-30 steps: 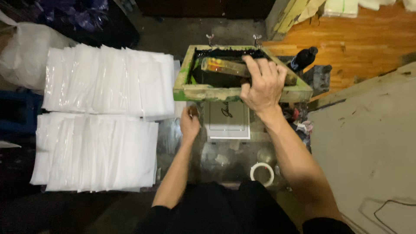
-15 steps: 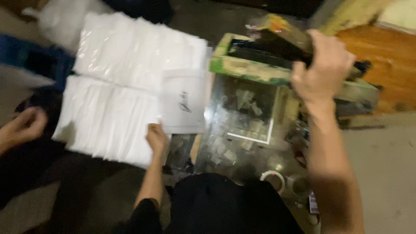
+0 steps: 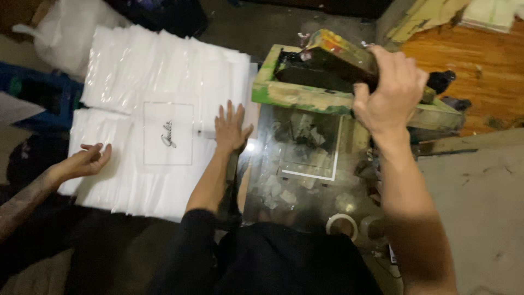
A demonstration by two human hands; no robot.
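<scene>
Hands work at a raised screen frame [image 3: 305, 93], a green-edged wooden rectangle with black ink inside, tilted up over a glass plate [image 3: 305, 158]. Right hand [image 3: 390, 95] grips the frame's near right side together with a paint-smeared squeegee [image 3: 341, 52] that lies across the top of the frame; the fingers curl over it, closed on the wood. Left hand [image 3: 232, 128] lies left of the frame, flat and spread wide, palm down on the edge of the bag stack [image 3: 164, 109], holding nothing. Just left of that hand, on top of the stack, sits a clear bag [image 3: 168, 134] bearing a small dark printed mark in its middle. The stack is two rows of white plastic bags, fanned out well to the left of the frame. At the stack's left edge another person's hand [image 3: 87, 161] rests half-curled, fingertips touching the bags. Below the frame, the plate shows a white taped corner outline [image 3: 322, 169] and scraps of tape. A tape roll [image 3: 343, 225] sits near the plate's lower edge, beside the right forearm. Right of the frame lies wooden floor [image 3: 480, 71].
</scene>
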